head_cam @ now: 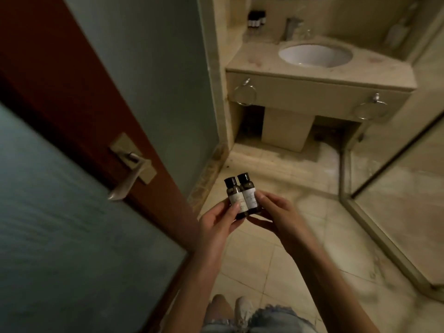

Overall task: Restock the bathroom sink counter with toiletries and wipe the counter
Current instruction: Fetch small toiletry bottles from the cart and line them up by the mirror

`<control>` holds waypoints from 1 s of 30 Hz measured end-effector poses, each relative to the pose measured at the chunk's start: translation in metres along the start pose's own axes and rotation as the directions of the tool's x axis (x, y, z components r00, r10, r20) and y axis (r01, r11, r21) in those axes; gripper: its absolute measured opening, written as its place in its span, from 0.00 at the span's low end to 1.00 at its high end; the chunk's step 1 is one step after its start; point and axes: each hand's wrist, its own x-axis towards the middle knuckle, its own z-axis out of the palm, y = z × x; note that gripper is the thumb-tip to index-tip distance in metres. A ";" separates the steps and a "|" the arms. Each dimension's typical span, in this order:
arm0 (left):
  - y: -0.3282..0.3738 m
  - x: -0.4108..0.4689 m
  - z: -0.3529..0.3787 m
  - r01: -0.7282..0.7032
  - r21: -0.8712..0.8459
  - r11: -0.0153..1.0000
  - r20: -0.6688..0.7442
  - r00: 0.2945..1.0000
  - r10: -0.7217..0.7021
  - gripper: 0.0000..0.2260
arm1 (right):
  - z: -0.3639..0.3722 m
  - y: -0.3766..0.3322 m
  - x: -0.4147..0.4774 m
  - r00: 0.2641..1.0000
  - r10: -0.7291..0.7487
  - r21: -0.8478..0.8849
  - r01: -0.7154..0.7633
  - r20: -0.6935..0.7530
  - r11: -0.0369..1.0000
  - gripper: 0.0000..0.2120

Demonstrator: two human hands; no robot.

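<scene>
Two small toiletry bottles [241,198]: capped, side by side, touching; left hand [217,221] and right hand [276,212] are both pinching them, well apart from the sink counter [252,62]. Dark bottles [256,19] are standing at its back-left corner. Restocking is barely starting; wiping is seemingly still waiting.
</scene>
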 end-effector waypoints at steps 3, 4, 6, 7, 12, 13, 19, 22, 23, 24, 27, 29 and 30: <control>-0.003 0.025 0.020 0.017 0.067 0.998 0.087 0.996 -0.022 0.11 | -0.027 -0.010 0.008 0.998 -0.016 -0.001 0.016 -0.061 1.000 0.10; -0.003 0.034 0.028 0.025 0.094 0.995 0.121 0.992 -0.037 0.11 | -0.037 -0.014 0.012 0.996 -0.020 0.000 0.020 -0.082 1.000 0.10; -0.004 0.053 0.043 0.034 0.150 0.988 0.171 0.983 -0.059 0.11 | -0.056 -0.019 0.022 0.993 -0.029 0.009 0.030 -0.113 1.000 0.10; -0.005 0.063 0.052 0.029 0.176 0.984 0.192 0.979 -0.063 0.11 | -0.066 -0.022 0.028 0.991 -0.034 0.011 0.036 -0.127 0.999 0.10; -0.004 0.130 0.095 -0.012 0.232 0.973 0.283 0.958 -0.056 0.11 | -0.112 -0.041 0.076 0.981 -0.052 0.054 0.063 -0.187 0.997 0.17; -0.003 0.147 0.105 -0.017 0.239 0.971 0.294 0.954 -0.056 0.11 | -0.121 -0.047 0.089 0.978 -0.056 0.071 0.072 -0.201 0.995 0.17; 0.017 0.248 0.172 -0.033 0.244 0.969 0.390 0.919 -0.066 0.12 | -0.169 -0.107 0.160 0.951 -0.054 0.017 0.062 -0.304 0.998 0.19; 0.032 0.293 0.203 -0.050 0.222 0.974 0.409 0.911 -0.046 0.11 | -0.189 -0.140 0.199 0.925 -0.071 -0.042 0.060 -0.372 0.997 0.19; 0.037 0.306 0.210 -0.056 0.217 0.975 0.412 0.910 -0.040 0.11 | -0.193 -0.149 0.212 0.921 -0.073 -0.046 0.060 -0.383 0.997 0.18; 0.041 0.319 0.216 -0.063 0.217 0.974 0.411 0.911 -0.033 0.11 | -0.197 -0.157 0.223 0.919 -0.072 -0.047 0.059 -0.388 0.997 0.18; 0.049 0.352 0.229 -0.068 0.216 0.974 0.395 0.918 -0.024 0.11 | -0.208 -0.173 0.251 0.921 -0.066 -0.050 0.050 -0.385 0.997 0.16; 0.052 0.370 0.235 -0.062 0.218 0.974 0.396 0.918 -0.030 0.11 | -0.213 -0.180 0.269 0.926 -0.058 -0.032 0.050 -0.372 0.998 0.16; 0.053 0.378 0.237 -0.058 0.220 0.974 0.399 0.916 -0.036 0.11 | -0.216 -0.183 0.277 0.929 -0.052 -0.017 0.049 -0.367 0.999 0.15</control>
